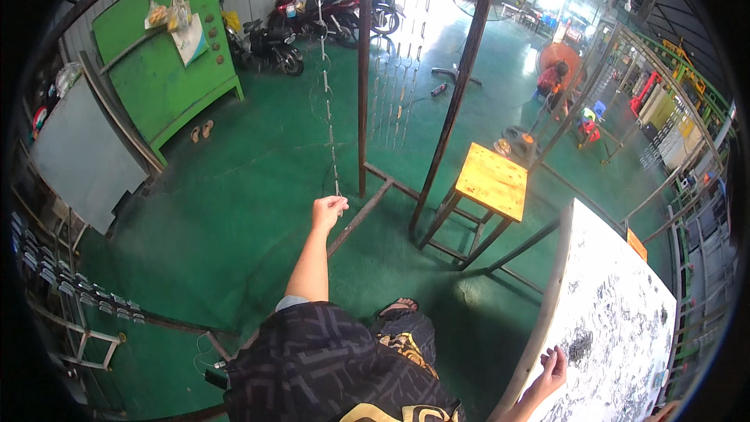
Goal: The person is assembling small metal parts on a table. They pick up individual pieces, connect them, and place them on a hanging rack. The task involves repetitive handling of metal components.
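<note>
My left hand (pixel 330 209) is raised in front of me with thumb and fingers pinched. It grips the bottom of a hanging strand (pixel 328 109) that carries small pale metal pieces spaced along its length. At the lower right, my right hand (pixel 553 371) is over a white-topped table (pixel 582 266), its fingers curled together beside a dark pile of small pieces (pixel 578 346). Whatever those fingers hold is too small to make out. Many more small dark bits lie scattered across the white top.
A wooden-topped stool (pixel 492 180) stands ahead, near dark metal posts (pixel 461 70) and floor bars. Another person's hand (pixel 662 413) shows at the table's near edge. Left are a green cabinet (pixel 176 47) and a grey panel (pixel 86 144); motorbikes (pixel 336 12) and a seated person (pixel 553 82) are farther off.
</note>
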`<state>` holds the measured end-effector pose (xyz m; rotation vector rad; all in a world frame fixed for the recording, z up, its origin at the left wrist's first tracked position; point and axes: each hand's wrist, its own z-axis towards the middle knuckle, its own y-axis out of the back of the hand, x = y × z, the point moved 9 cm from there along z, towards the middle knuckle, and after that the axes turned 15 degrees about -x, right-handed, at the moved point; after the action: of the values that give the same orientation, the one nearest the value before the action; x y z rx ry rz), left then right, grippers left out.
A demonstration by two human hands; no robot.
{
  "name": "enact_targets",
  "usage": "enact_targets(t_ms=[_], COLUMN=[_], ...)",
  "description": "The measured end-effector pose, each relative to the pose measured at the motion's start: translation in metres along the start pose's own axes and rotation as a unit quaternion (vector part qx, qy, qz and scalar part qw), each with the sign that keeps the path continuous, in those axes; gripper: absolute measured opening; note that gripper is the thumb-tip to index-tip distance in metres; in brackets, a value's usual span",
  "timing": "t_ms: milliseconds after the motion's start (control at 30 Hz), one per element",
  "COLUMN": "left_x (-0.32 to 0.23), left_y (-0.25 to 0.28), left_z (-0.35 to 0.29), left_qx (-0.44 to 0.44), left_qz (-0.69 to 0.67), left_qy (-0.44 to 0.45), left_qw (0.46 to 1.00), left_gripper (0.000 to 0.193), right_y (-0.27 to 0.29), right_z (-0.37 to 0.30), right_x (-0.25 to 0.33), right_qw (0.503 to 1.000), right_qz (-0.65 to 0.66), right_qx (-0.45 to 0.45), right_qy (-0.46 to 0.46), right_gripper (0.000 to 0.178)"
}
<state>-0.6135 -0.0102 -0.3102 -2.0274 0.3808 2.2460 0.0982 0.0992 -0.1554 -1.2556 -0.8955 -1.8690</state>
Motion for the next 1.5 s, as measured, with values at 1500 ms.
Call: enact_targets(t_ms=[1500], left_x=[-0.246], left_y=[-0.189], left_z=[-0.443], left_qx=[0.67], left_qz=[-0.261], left_qy=[-0.06], left_qw=[0.692], left_gripper=[0.017], right_y=[-0.06], right_z=[-0.078], right_x=[0.041], right_qw=[0.968], right_qz=[0.131], right_qx=[0.198], right_qy=[-0.077], right_gripper=[0.033])
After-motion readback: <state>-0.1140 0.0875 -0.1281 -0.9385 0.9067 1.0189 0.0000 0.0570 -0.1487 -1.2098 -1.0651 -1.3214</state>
